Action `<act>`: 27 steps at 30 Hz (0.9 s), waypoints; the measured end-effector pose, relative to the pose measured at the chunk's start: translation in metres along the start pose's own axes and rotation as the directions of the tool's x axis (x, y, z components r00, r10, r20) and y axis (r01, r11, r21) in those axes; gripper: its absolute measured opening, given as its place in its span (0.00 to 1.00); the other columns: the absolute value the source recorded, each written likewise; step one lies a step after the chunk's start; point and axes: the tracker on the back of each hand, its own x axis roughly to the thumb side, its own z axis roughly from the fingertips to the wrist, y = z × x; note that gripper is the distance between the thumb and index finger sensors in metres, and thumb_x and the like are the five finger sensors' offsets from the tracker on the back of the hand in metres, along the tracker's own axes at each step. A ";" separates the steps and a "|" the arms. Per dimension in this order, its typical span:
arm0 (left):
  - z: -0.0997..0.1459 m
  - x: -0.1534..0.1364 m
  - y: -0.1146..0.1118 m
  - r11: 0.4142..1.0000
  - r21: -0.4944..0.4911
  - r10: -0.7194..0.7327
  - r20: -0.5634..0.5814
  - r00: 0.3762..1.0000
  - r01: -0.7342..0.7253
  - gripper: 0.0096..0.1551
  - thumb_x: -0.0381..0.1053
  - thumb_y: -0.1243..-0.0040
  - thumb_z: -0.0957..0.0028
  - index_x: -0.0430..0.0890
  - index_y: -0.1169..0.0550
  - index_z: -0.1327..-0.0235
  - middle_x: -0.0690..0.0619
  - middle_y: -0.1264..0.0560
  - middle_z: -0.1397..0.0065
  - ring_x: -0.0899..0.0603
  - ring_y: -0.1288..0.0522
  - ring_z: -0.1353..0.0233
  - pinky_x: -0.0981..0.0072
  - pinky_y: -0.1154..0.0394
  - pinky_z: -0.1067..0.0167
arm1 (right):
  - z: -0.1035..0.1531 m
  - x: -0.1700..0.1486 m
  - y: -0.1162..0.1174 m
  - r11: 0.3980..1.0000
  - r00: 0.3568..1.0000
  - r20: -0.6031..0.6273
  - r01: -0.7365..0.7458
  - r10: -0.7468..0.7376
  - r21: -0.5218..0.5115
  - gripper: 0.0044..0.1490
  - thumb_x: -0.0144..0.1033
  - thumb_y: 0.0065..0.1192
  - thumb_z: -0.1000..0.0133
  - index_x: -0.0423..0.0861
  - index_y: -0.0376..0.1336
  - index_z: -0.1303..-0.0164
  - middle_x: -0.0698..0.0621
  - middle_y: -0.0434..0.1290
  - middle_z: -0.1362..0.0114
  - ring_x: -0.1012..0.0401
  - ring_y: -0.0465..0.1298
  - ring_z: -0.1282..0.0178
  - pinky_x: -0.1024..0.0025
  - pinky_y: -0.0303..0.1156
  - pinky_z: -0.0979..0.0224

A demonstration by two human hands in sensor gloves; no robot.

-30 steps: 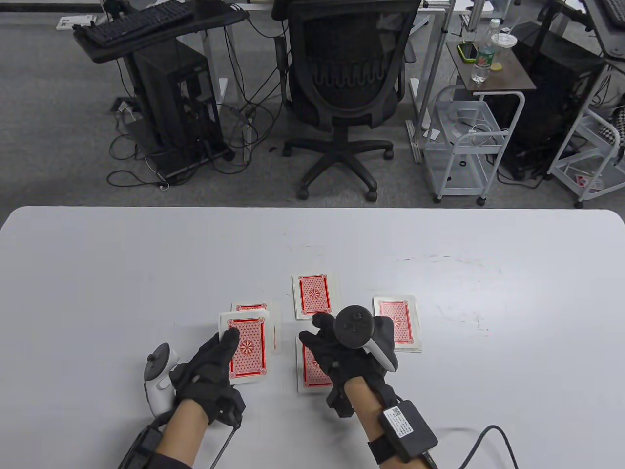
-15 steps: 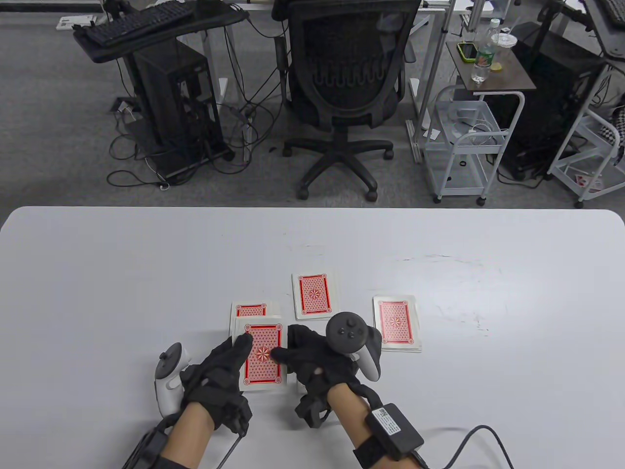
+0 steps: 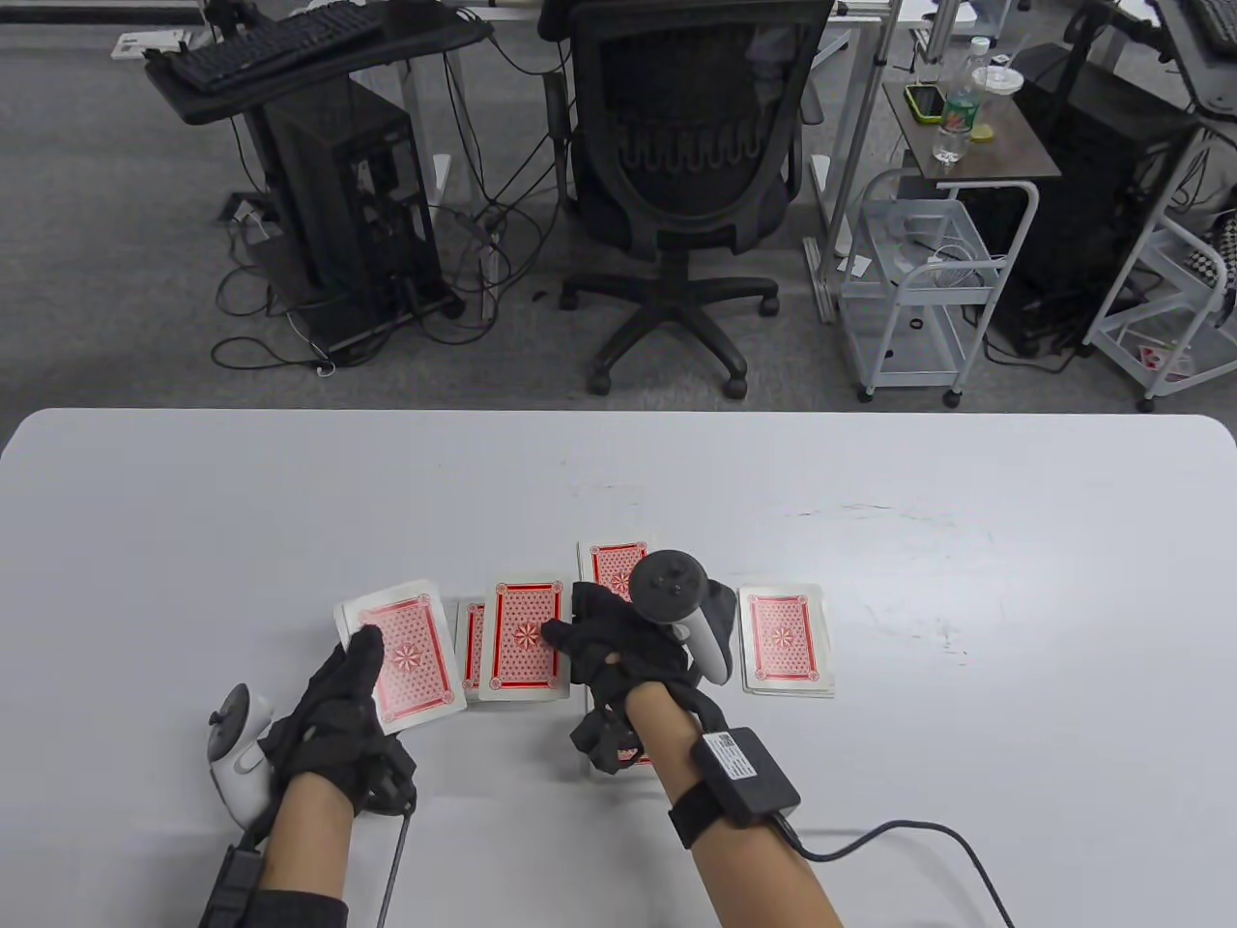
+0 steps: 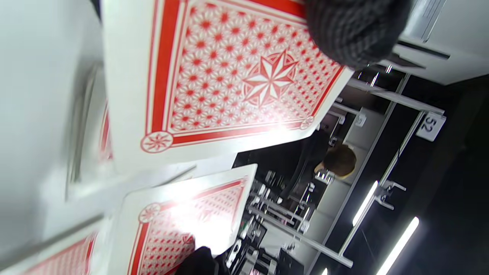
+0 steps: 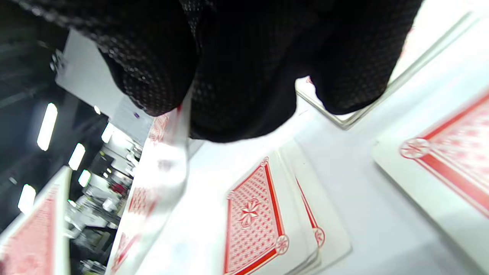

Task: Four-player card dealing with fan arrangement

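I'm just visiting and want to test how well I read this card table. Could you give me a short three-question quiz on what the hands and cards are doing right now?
1. True or false: every card showing on the table lies face up.
2. Multiple choice: what does the left hand hold? A) a fanned-out spread B) a stack of cards C) nothing
3. Fill in: the right hand holds a single card above the pile on the ___ side of the table.

Key:
1. False; only red patterned backs show.
2. B; the stack of cards is gripped, tilted, at its near edge.
3. Left; that left pile peeks out beneath the card. The far pile and right pile lie untouched.
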 end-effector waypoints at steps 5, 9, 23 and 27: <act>-0.003 0.001 0.008 0.999 0.016 0.029 -0.007 1.000 -0.029 0.25 0.63 0.39 0.45 0.59 0.25 0.35 0.60 0.20 0.34 0.45 0.15 0.37 0.54 0.17 0.44 | -0.033 0.025 0.033 0.963 0.961 -0.068 -0.266 0.268 0.034 0.45 0.40 0.71 0.44 0.31 0.55 0.25 0.51 0.77 0.46 0.63 0.83 0.67 0.48 0.75 0.44; -0.003 0.001 0.005 1.000 0.006 0.019 -0.006 1.000 -0.019 0.25 0.63 0.39 0.45 0.59 0.25 0.35 0.60 0.20 0.34 0.45 0.15 0.37 0.54 0.17 0.44 | -0.048 0.032 0.059 0.837 0.830 -0.115 -0.545 0.546 0.042 0.47 0.44 0.72 0.44 0.31 0.55 0.25 0.53 0.77 0.48 0.65 0.82 0.69 0.49 0.75 0.44; -0.004 -0.004 -0.017 0.997 -0.057 -0.052 -0.008 0.999 0.052 0.25 0.62 0.38 0.46 0.58 0.24 0.36 0.60 0.19 0.35 0.45 0.15 0.39 0.53 0.17 0.45 | -0.004 0.045 0.024 0.903 0.903 0.030 -0.427 0.429 -0.059 0.41 0.52 0.63 0.39 0.38 0.58 0.25 0.49 0.75 0.41 0.61 0.84 0.60 0.47 0.72 0.40; -0.001 -0.011 -0.034 0.991 -0.114 -0.065 -0.017 0.998 0.062 0.25 0.62 0.38 0.46 0.58 0.24 0.37 0.60 0.19 0.36 0.45 0.14 0.39 0.53 0.16 0.45 | 0.029 0.035 0.006 0.984 0.974 0.139 -0.177 0.179 -0.026 0.40 0.53 0.61 0.39 0.39 0.58 0.25 0.45 0.72 0.35 0.56 0.82 0.52 0.43 0.70 0.38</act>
